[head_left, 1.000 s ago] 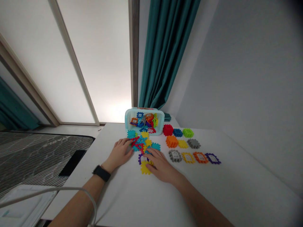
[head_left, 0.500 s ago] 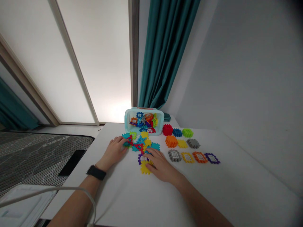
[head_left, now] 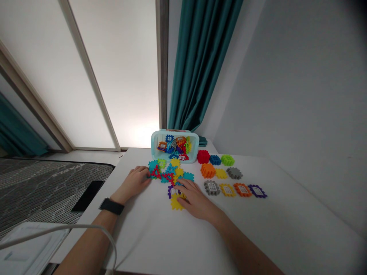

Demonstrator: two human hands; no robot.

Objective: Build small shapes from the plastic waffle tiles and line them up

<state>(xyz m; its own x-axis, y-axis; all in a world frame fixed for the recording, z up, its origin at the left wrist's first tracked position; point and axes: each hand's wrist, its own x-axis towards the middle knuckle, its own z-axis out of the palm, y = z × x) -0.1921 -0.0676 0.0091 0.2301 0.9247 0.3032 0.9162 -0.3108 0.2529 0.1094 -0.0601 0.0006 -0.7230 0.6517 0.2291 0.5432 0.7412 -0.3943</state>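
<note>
A loose pile of coloured toothed plastic tiles [head_left: 171,172] lies on the white table [head_left: 258,229] in front of a tipped light-blue tub [head_left: 174,146] that still holds several tiles. My left hand [head_left: 135,181], with a dark watch on the wrist, rests at the pile's left edge, its fingertips touching a red tile [head_left: 155,173]. My right hand [head_left: 193,198] lies flat over a yellow tile [head_left: 175,203] and a purple tile [head_left: 172,191], fingers stretched out.
Right of the pile, sorted tiles sit in rows: red [head_left: 203,156], blue [head_left: 215,160], green [head_left: 227,160], orange [head_left: 208,170], grey [head_left: 234,173], and window-shaped pieces [head_left: 235,190]. A teal curtain [head_left: 197,65] hangs behind. A grey mat [head_left: 43,187] lies left of the table.
My left hand has slid leftwards and drawn the red tile and a teal one out to the pile's left edge. My right hand has stayed put.
</note>
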